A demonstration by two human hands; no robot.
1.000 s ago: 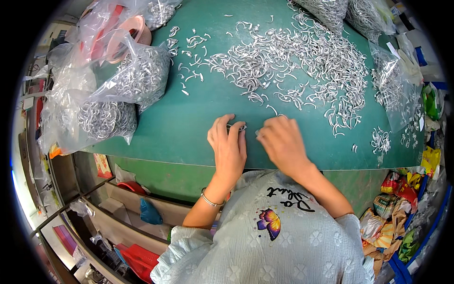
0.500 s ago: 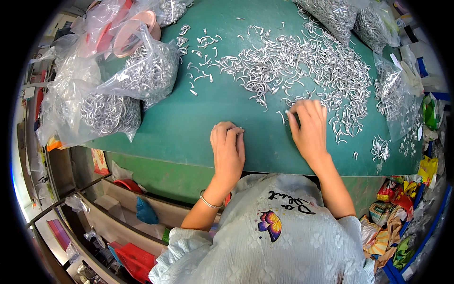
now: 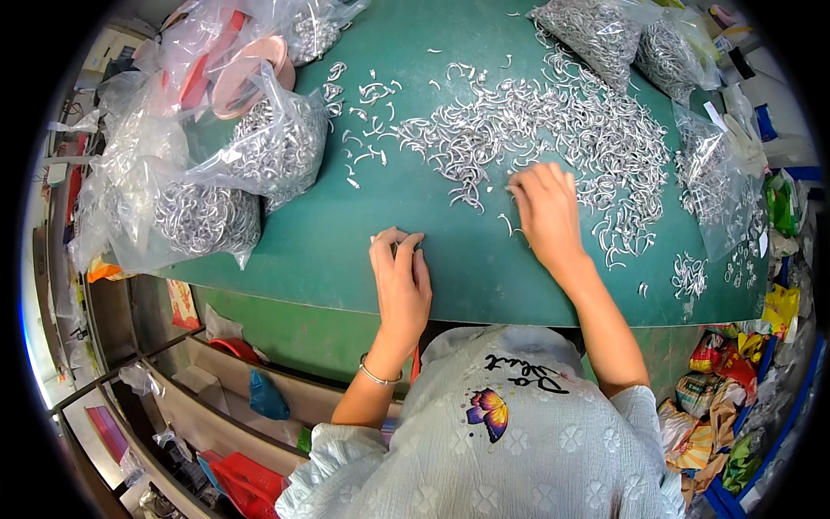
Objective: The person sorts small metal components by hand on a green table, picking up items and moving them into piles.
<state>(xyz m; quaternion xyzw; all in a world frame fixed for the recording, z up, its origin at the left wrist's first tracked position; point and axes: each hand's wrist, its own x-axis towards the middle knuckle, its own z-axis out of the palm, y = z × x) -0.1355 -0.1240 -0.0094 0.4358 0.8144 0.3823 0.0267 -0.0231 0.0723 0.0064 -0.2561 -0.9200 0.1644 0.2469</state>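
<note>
A broad heap of small curved silver metal pieces (image 3: 596, 130) is spread over the green tabletop (image 3: 346, 259). At the heap's near edge, my right hand (image 3: 549, 212) bends its fingers down, thumb close to the fingertips; whatever lies between them is hidden. A few loose pieces (image 3: 508, 225) lie just beside its thumb. My left hand (image 3: 400, 281) rests nearer the table's front edge, to the left of the heap. Its fingers are curled together, and a tiny glint of metal shows between them, too small to name.
Clear plastic bags (image 3: 207, 216) filled with silver pieces stand at the left, by pink round containers (image 3: 251, 78). More filled bags (image 3: 592, 39) sit at the back right, and another bag (image 3: 713, 173) at the right. Small piles (image 3: 689, 275) lie near the right front edge.
My right hand has moved slightly left and away from me along the heap's edge. My left hand has shifted a little left, its fingers still curled.
</note>
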